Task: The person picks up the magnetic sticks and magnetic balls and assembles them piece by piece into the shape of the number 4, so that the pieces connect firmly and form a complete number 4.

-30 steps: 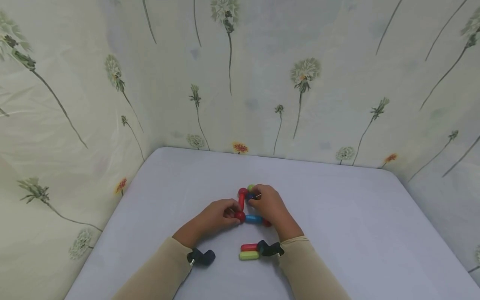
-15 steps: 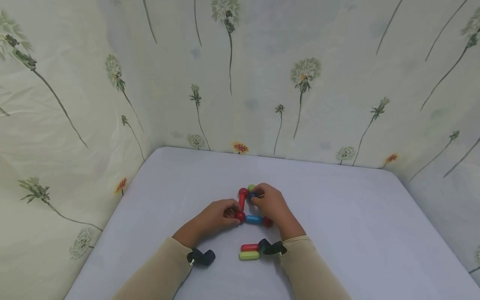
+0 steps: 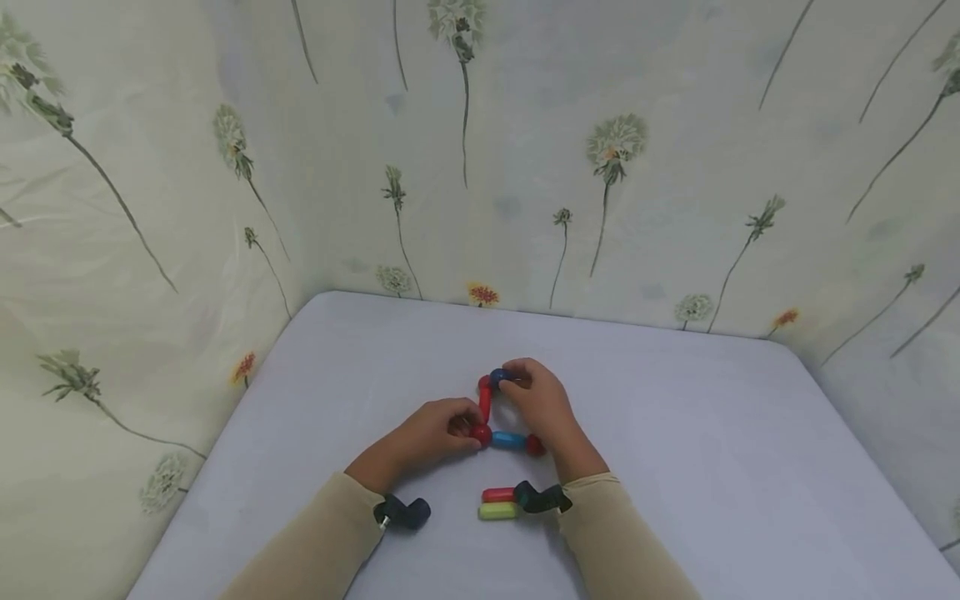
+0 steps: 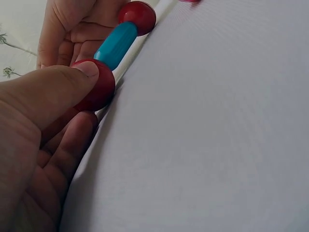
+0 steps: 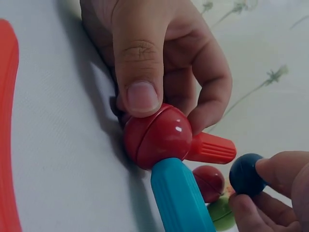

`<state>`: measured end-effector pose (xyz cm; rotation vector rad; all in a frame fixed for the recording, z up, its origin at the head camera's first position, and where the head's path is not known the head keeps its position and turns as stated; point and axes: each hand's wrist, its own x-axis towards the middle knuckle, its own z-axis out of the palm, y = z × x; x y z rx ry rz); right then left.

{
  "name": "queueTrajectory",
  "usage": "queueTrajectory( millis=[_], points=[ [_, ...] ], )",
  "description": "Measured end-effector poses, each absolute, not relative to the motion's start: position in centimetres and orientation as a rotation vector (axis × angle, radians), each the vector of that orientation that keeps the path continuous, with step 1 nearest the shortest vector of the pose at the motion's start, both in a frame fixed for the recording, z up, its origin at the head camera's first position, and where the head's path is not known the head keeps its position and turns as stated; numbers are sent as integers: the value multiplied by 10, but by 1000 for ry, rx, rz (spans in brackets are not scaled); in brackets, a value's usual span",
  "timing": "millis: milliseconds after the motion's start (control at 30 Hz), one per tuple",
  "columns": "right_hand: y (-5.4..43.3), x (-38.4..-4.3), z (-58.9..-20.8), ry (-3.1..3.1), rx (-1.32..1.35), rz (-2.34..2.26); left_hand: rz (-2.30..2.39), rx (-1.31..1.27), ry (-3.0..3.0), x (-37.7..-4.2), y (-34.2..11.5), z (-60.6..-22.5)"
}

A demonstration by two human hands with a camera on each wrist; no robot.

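My left hand point(image 3: 442, 429) pinches a red ball point(image 5: 159, 137) at the near-left corner of a ball-and-rod toy frame, thumb on top. From that ball a red rod point(image 3: 484, 405) runs away to a far red ball point(image 5: 208, 183), and a light blue rod point(image 4: 117, 46) leads right to another red ball point(image 4: 137, 18). My right hand point(image 3: 542, 402) pinches a dark blue ball point(image 5: 247, 174) between thumb and fingers, right beside the far red ball. A green ball point(image 5: 221, 213) sits by them, visible in the right wrist view but hidden in the head view.
A red rod point(image 3: 498, 495) and a yellow-green rod point(image 3: 498, 511) lie side by side on the white table point(image 3: 712, 467), near my right wrist. A dark wrist camera point(image 3: 542, 497) partly overlaps their right ends. Flower-patterned cloth point(image 3: 525, 150) hangs behind the table.
My right hand has moved slightly away from me, bringing the dark blue ball up beside the far red ball. The green ball has dropped out of sight in the head view. My left hand stays put.
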<state>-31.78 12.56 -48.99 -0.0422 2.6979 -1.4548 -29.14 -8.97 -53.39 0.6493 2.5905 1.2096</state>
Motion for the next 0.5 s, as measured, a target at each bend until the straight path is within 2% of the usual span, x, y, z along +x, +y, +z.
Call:
queueTrajectory(
  millis=[500],
  points=[
    [123,-319,-489,2693,-115,-1448,1206,654,2586,-290,-88,-531]
  ],
)
